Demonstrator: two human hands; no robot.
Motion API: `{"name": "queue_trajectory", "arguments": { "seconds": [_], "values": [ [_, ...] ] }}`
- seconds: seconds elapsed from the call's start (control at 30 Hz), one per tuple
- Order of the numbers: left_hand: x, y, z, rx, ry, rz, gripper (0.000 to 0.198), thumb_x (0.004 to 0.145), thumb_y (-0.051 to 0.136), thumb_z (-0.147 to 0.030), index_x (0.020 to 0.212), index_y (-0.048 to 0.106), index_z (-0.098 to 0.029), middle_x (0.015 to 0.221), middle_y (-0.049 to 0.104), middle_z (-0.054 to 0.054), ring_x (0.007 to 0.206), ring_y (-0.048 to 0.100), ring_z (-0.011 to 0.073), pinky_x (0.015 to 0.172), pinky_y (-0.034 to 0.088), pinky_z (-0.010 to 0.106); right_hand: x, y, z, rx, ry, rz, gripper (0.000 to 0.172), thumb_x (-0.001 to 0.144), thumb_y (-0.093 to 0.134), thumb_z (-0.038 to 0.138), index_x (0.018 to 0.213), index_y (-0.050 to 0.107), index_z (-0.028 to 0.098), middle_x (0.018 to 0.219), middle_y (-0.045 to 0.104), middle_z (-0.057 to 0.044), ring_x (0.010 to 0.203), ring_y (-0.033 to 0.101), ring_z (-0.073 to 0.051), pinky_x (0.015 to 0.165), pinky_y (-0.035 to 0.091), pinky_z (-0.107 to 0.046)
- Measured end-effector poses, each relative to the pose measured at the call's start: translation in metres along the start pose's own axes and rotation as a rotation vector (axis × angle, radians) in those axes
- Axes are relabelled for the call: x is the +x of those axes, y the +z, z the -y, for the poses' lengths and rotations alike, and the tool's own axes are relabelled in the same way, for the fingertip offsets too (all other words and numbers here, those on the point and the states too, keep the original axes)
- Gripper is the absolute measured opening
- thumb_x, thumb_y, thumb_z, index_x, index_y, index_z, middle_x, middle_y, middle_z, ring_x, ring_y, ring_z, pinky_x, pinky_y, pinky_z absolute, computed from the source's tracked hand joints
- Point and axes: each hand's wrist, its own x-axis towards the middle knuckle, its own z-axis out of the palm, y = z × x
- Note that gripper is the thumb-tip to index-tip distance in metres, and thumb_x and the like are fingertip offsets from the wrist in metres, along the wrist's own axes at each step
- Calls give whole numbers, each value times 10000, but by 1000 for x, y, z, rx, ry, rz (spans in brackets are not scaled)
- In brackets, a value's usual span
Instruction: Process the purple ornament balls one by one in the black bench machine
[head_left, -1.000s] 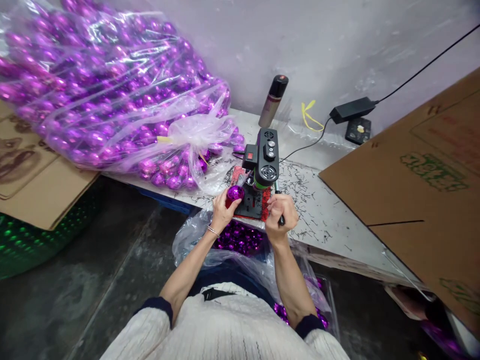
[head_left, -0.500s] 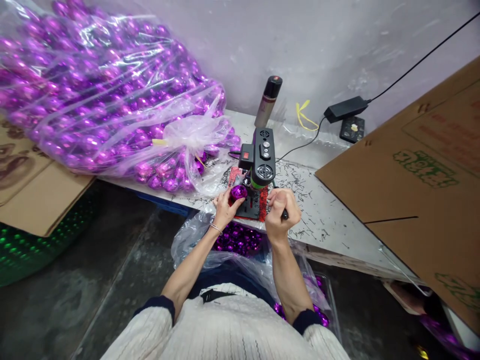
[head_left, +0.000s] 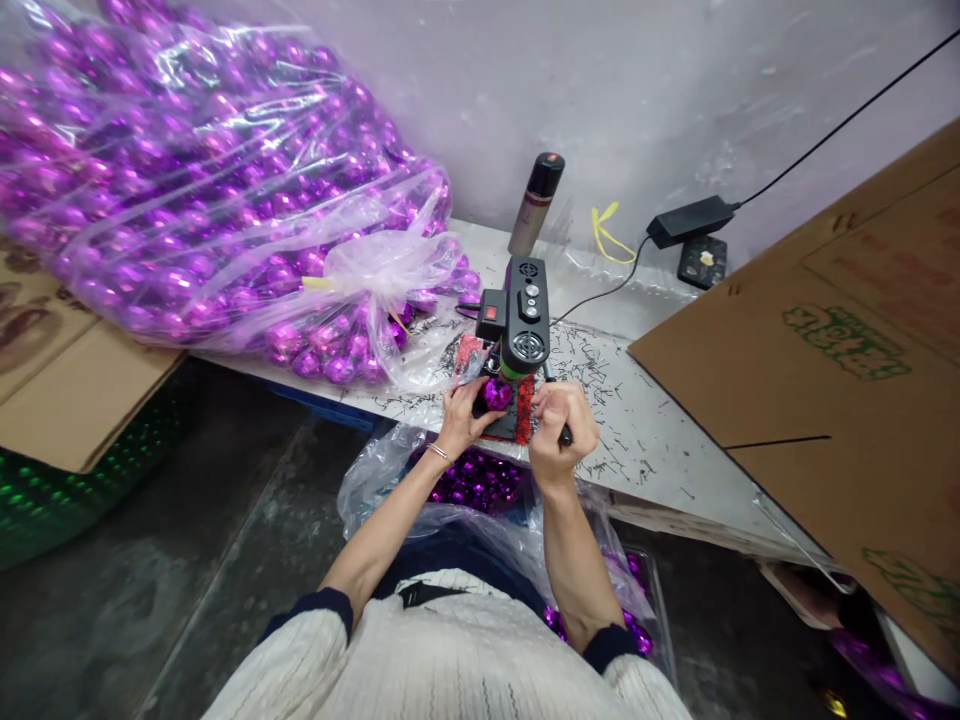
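A small black bench machine with a red switch stands on a red-and-black base at the table's near edge. My left hand holds a shiny purple ball pressed in under the machine's head. My right hand is closed around the machine's black lever handle just right of the base. An open clear bag of purple balls sits in my lap, below both hands.
A huge clear sack of purple balls fills the table's left. A spray can, a yellow tie and a black power adapter stand near the wall. A tilted cardboard sheet covers the right. Black shavings litter the table.
My left hand has carried the purple ball rightward from beside the base to under the machine's head. My right hand has stayed on the lever.
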Motion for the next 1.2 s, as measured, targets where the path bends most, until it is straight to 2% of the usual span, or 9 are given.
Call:
{"name": "queue_trajectory", "arguments": {
  "seconds": [0.23,0.7,0.9,1.2],
  "values": [
    [-2,1,6,-21,37,-11,659,864,746,-542,1387,564,-185,1296,700,162,1185,660,302,1060,424,459,-7,-1,-3,-34,-6,17,273,987,454,174,729,533,219,699,594,-2,677,590,-145,643,454,-314],
    [-1,0,3,-14,19,1,614,886,732,-509,1391,561,-204,1298,701,154,1182,667,303,1061,429,462,-34,4,-20,-35,-51,-1,249,971,456,152,747,539,223,714,600,4,691,615,-150,657,480,-313],
    [-2,1,2,-23,53,-27,614,895,716,-522,1387,562,-189,1289,704,158,1172,666,298,1058,435,461,-39,6,-24,-35,-67,-18,240,973,447,159,761,537,223,716,600,5,691,618,-145,657,484,-302],
    [-1,-2,0,-25,13,7,592,894,719,-514,1373,572,-198,1278,705,154,1164,667,301,1054,442,472,-53,6,-38,-52,-89,6,219,965,449,176,770,535,227,748,622,-10,685,624,-156,652,504,-313]
  ]
}}
